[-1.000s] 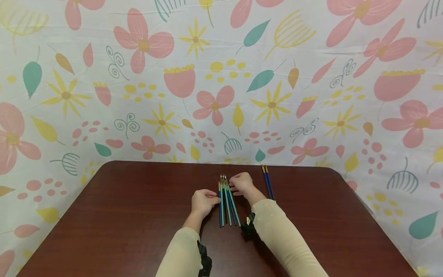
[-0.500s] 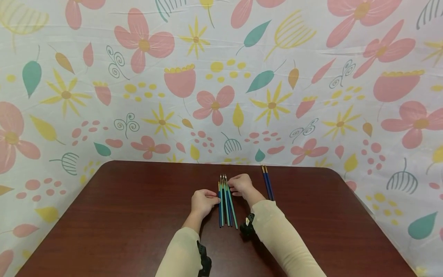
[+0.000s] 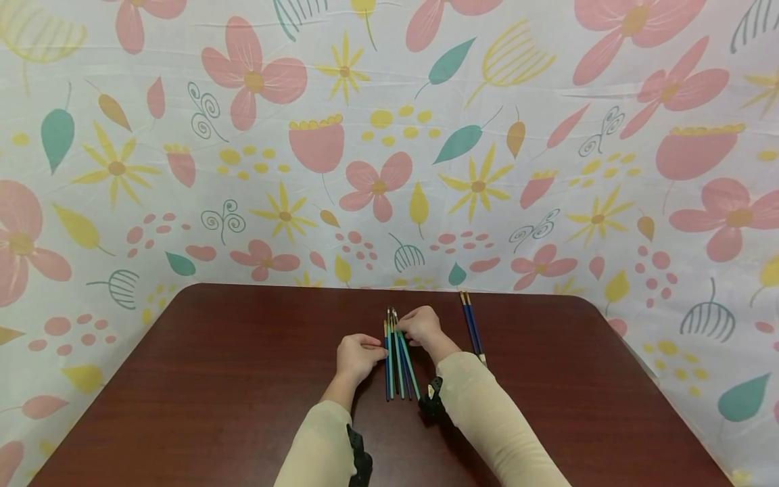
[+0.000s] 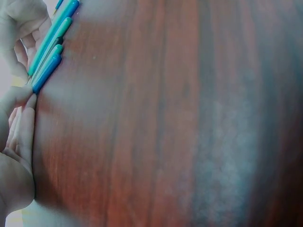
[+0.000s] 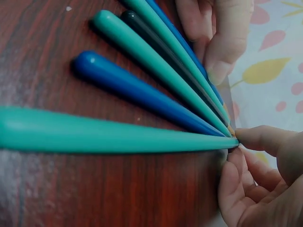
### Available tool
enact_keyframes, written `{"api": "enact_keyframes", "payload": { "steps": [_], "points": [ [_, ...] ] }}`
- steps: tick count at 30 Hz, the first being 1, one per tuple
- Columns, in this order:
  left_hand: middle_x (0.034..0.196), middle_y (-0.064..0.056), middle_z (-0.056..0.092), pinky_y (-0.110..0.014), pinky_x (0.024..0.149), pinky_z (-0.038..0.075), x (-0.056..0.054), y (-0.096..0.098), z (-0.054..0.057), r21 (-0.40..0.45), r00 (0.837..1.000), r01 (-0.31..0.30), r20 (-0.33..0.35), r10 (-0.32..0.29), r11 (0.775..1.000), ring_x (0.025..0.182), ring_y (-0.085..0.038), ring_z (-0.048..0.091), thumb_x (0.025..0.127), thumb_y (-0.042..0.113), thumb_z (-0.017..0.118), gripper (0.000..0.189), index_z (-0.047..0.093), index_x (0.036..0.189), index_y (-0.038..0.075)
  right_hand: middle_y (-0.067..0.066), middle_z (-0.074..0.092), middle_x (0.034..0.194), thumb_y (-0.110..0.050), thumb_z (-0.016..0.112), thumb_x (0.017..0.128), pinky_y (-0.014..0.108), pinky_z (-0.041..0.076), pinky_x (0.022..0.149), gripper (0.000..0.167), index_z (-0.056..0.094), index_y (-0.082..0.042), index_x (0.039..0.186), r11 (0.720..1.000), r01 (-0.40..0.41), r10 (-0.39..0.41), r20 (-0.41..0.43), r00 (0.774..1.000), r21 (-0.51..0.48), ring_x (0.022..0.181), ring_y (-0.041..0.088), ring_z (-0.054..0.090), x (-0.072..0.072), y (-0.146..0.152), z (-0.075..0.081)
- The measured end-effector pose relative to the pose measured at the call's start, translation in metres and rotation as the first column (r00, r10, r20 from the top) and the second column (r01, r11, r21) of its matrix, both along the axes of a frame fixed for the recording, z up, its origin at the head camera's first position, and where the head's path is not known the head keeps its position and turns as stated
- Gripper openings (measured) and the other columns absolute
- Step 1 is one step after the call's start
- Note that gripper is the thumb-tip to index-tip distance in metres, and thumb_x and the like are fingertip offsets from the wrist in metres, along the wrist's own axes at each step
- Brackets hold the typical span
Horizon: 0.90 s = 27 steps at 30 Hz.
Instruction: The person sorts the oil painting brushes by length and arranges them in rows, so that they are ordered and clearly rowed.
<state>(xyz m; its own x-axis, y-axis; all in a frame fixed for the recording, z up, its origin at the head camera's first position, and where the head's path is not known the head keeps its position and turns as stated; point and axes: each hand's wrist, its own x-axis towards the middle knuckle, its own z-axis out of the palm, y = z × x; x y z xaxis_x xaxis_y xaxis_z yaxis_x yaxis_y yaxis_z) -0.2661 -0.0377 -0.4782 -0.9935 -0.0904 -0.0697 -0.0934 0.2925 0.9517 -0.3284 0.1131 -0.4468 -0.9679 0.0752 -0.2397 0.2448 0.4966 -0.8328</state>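
Note:
Several paintbrushes lie fanned on the table, their bristle ends gathered at the far side. My left hand [image 3: 356, 357] is at the fan's left edge, thumb and fingertips pinching the leftmost blue paintbrush [image 5: 182, 38] near its metal collar. With thumb and fingertips, my right hand [image 3: 422, 326] pinches the rightmost green paintbrush [image 5: 94, 132] close to its bristle end, which the fingers hide. Between them lie another blue paintbrush [image 5: 142, 90], a black one [image 5: 165, 47] and green ones. The left wrist view has both hands at its left edge, beside the handle ends.
Two blue paintbrushes [image 3: 470, 318] lie apart at the back right, beyond the right forearm, near the far edge of the brown table [image 3: 255, 379]. A flower-printed cloth [image 3: 377, 135] hangs right behind the table. Both wrists carry black cameras [image 3: 432, 400].
My right hand has moved slightly left onto the rightmost green paintbrush. That brush's handle end first swung left, then slightly right again. The left hand has stayed in place.

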Motion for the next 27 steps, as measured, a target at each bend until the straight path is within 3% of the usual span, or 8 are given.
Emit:
{"api": "enact_keyframes", "payload": {
  "steps": [10, 27],
  "points": [
    [0.083, -0.008, 0.072, -0.029, 0.058, 0.053, 0.001, 0.001, -0.001, -0.019, 1.000, -0.001, -0.002, 0.001, 1.000, 0.066, -0.014, 0.065, 0.077, 0.013, 0.077, 0.017, 0.071, 0.090, 0.004, 0.017, 0.065, 0.105, -0.013, 0.064, 0.087, 0.034, 0.057, 0.064, 0.023, 0.069, 0.000, 0.106, 0.995, -0.020, 0.020, 0.003, 1.000, -0.096, 0.080, 0.023, 0.064, 0.003, 0.012, 0.007],
    [0.085, -0.011, 0.072, -0.031, 0.060, 0.054, 0.001, 0.001, -0.002, -0.001, 1.000, 0.002, -0.008, -0.002, 1.000, 0.067, -0.015, 0.065, 0.076, 0.012, 0.077, 0.019, 0.071, 0.091, 0.003, 0.013, 0.061, 0.100, -0.011, 0.058, 0.089, 0.033, 0.053, 0.060, 0.040, 0.056, 0.000, 0.128, 0.990, -0.052, 0.048, -0.033, 0.998, -0.133, 0.064, 0.016, 0.052, 0.014, 0.046, 0.022]
  ]
}}
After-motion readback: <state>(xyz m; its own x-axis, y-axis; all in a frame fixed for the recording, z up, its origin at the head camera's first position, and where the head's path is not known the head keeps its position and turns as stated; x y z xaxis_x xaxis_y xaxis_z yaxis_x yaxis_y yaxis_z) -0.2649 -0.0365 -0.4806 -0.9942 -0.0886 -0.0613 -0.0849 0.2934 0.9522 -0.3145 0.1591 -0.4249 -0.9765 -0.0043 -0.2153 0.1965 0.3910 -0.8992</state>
